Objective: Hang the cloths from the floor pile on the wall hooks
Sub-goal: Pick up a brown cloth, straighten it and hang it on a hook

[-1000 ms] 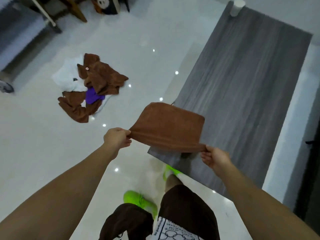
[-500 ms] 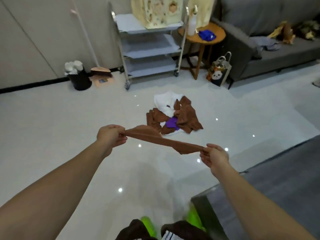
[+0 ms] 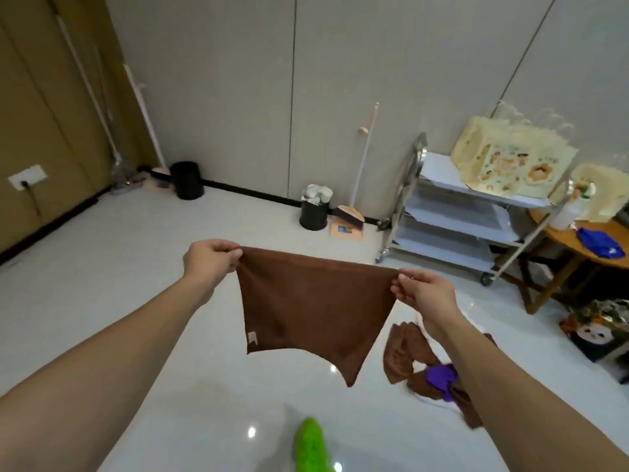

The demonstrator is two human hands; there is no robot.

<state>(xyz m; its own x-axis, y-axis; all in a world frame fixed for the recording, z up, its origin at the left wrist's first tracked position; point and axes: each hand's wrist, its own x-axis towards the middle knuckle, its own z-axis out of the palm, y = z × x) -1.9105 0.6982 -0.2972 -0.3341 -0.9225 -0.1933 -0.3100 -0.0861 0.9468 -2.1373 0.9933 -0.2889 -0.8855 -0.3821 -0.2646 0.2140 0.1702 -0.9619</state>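
A brown cloth (image 3: 313, 308) hangs spread in front of me, stretched between both hands by its top corners. My left hand (image 3: 209, 258) pinches the left corner and my right hand (image 3: 422, 292) pinches the right corner. A small pale label shows near the cloth's lower left edge. The floor pile (image 3: 405, 356) of brown cloths with a purple cloth (image 3: 440, 376) lies at the lower right, partly hidden behind my right forearm. No wall hooks can be made out on the grey wall panels ahead.
A metal shelf trolley (image 3: 452, 212) stands at the right wall beside a round wooden table (image 3: 578, 240). A black bin (image 3: 313, 212), a broom with dustpan (image 3: 350, 216) and another black bin (image 3: 188, 180) line the wall. My green shoe (image 3: 311, 444) is at the bottom.
My view has swung up and left from the grey table and floor to the wall. The cloth went from a flat, stretched strip to hanging open between my raised hands.
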